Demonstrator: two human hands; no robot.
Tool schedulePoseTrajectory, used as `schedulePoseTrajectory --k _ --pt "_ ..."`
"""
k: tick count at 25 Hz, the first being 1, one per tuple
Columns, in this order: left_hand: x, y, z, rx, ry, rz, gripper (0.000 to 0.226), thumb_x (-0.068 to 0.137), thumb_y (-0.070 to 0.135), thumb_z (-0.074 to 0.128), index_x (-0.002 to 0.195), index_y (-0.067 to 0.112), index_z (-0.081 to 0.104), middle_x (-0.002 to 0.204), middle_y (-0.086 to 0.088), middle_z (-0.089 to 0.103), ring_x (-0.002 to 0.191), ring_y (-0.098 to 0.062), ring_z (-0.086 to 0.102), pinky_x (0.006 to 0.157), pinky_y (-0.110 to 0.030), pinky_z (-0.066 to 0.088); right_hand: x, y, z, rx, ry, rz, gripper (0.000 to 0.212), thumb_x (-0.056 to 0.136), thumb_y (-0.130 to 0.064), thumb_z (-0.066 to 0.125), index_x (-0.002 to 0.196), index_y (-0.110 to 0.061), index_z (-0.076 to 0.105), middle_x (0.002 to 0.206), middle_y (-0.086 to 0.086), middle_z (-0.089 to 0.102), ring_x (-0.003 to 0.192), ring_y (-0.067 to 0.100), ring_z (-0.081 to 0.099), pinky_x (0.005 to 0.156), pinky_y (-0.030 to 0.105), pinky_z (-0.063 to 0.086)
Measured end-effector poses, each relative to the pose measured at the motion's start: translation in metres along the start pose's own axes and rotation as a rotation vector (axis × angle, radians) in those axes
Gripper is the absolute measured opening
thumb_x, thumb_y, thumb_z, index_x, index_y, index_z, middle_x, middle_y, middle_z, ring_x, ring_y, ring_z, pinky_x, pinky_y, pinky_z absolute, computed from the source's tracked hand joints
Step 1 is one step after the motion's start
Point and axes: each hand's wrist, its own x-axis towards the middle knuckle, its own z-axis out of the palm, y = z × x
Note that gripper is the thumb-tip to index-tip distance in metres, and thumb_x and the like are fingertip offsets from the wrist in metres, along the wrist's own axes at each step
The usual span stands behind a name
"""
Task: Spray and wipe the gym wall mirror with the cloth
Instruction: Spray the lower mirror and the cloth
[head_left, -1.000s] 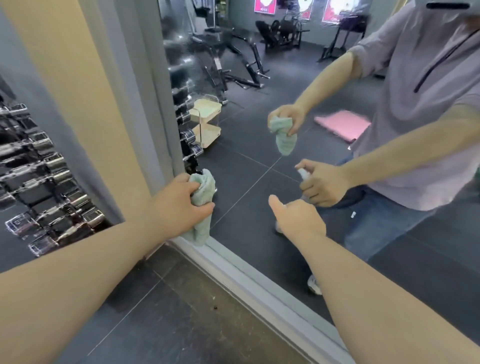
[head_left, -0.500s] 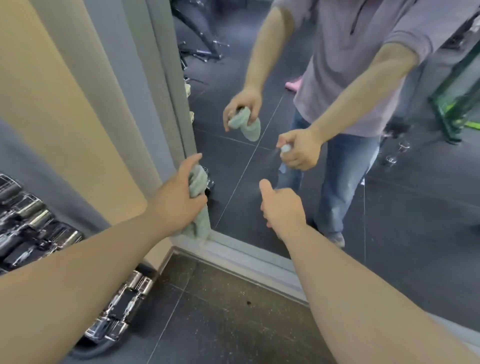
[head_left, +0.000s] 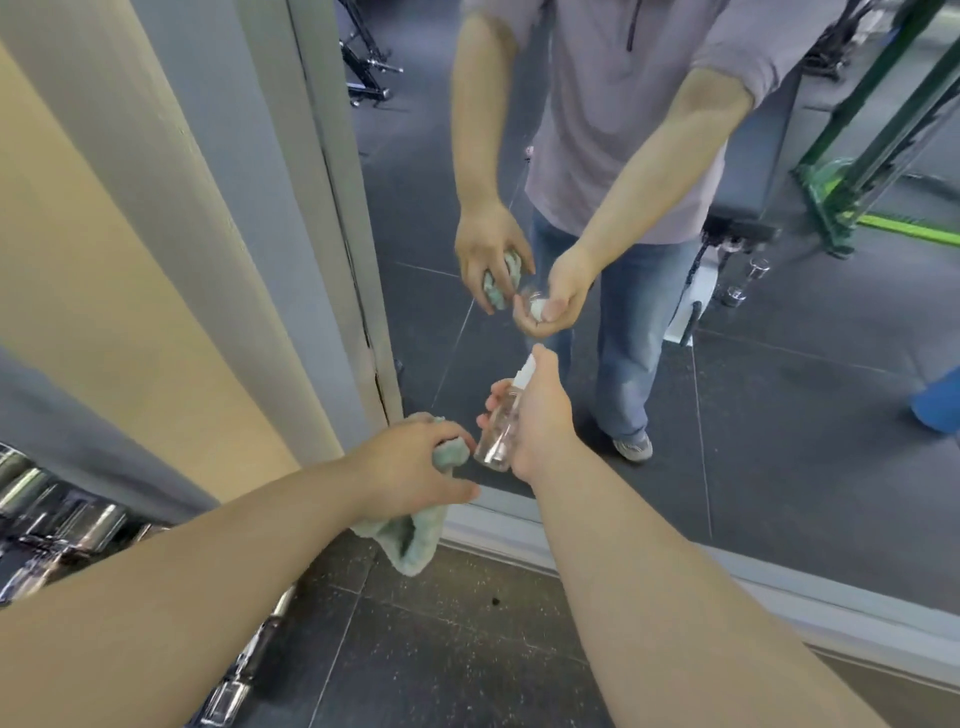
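Light was soft and even, indoor. Shadows faint on the floor (head_left: 415, 649). Mirror (head_left: 779, 415) read dim, grey. Wide lens bowed the wall edge (head_left: 332, 208), stretched my forearms (head_left: 649, 571). Chrome dumbbells (head_left: 57, 514), lower left, glinted, blurred.

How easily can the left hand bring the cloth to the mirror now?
Probably yes: the left hand grips the cloth close to the mirror, nothing stands between them, and the right hand holding the spray bottle is beside it, not in front.

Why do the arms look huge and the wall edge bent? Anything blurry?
Head view: wide-angle lens swells the near forearms and bows the mirror frame; the dumbbells at its left edge smear; the spray bottle reads clearly; light is soft, without glare.
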Motion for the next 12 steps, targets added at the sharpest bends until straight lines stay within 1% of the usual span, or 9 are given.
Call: schedulePoseTrajectory --k 1,3,5,6,7,9,10,12 --pt "0.004 0.000 0.001 0.002 0.019 -0.009 0.038 0.078 0.050 0.071 0.111 0.038 0.056 0.110 0.009 0.052 0.099 -0.012 0.055 0.089 -0.034 0.047 0.001 0.001 0.000 0.036 -0.054 0.023 0.060 0.090 -0.061 0.046 0.068 -0.007 0.060 0.061 0.006 0.051 0.057 0.020 0.049 0.068 0.032 0.047" --pt "0.011 0.001 0.002 0.005 0.091 -0.003 0.035 0.075 0.053 0.072 0.099 0.033 0.057 0.099 0.007 0.055 0.087 -0.010 0.055 0.075 -0.029 0.046 0.000 0.003 -0.001 0.111 -0.161 0.052 0.058 0.090 -0.061 0.048 0.076 -0.007 0.063 0.066 0.006 0.051 0.063 0.019 0.049 0.076 0.033 0.045" --pt "0.015 0.002 0.002 -0.003 0.148 0.002 0.030 0.075 0.054 0.072 0.081 0.031 0.055 0.086 0.005 0.054 0.075 -0.008 0.052 0.061 -0.026 0.037 0.000 0.004 0.000 0.171 -0.211 0.068 0.055 0.089 -0.058 0.051 0.070 -0.007 0.061 0.067 0.008 0.055 0.067 0.019 0.053 0.080 0.034 0.044" --pt "0.016 0.002 0.003 -0.001 0.163 0.005 0.030 0.075 0.054 0.071 0.075 0.031 0.053 0.082 0.005 0.054 0.071 -0.008 0.051 0.058 -0.026 0.034 -0.001 0.005 0.001 0.189 -0.218 0.076 0.054 0.089 -0.056 0.052 0.066 -0.007 0.059 0.066 0.009 0.057 0.066 0.020 0.054 0.078 0.033 0.045" --pt "0.018 0.003 0.004 0.007 0.167 0.005 0.030 0.075 0.054 0.071 0.071 0.031 0.052 0.080 0.004 0.055 0.069 -0.008 0.051 0.057 -0.027 0.035 -0.001 0.006 0.002 0.204 -0.216 0.085 0.054 0.088 -0.055 0.052 0.062 -0.008 0.057 0.064 0.009 0.056 0.063 0.020 0.053 0.074 0.033 0.045" --pt "0.022 0.003 0.005 0.033 0.144 0.009 0.030 0.073 0.053 0.072 0.069 0.028 0.056 0.078 0.002 0.059 0.071 -0.012 0.056 0.061 -0.032 0.045 0.000 0.010 0.001 0.252 -0.194 0.095 0.051 0.088 -0.051 0.052 0.059 -0.010 0.053 0.060 0.006 0.052 0.056 0.019 0.049 0.068 0.030 0.043" --pt "0.024 0.003 0.004 0.037 0.123 0.010 0.031 0.071 0.052 0.073 0.067 0.026 0.057 0.076 0.002 0.061 0.072 -0.014 0.058 0.065 -0.034 0.048 0.002 0.013 -0.001 0.289 -0.178 0.092 0.048 0.089 -0.049 0.051 0.060 -0.010 0.052 0.059 0.006 0.050 0.056 0.019 0.048 0.068 0.030 0.043" --pt "0.029 0.003 0.003 0.039 0.087 0.014 0.031 0.069 0.051 0.073 0.064 0.025 0.056 0.068 0.005 0.059 0.068 -0.013 0.056 0.064 -0.032 0.047 0.003 0.019 -0.010 0.370 -0.164 0.071 0.045 0.091 -0.045 0.050 0.062 -0.010 0.052 0.058 0.004 0.051 0.058 0.018 0.049 0.071 0.031 0.044"
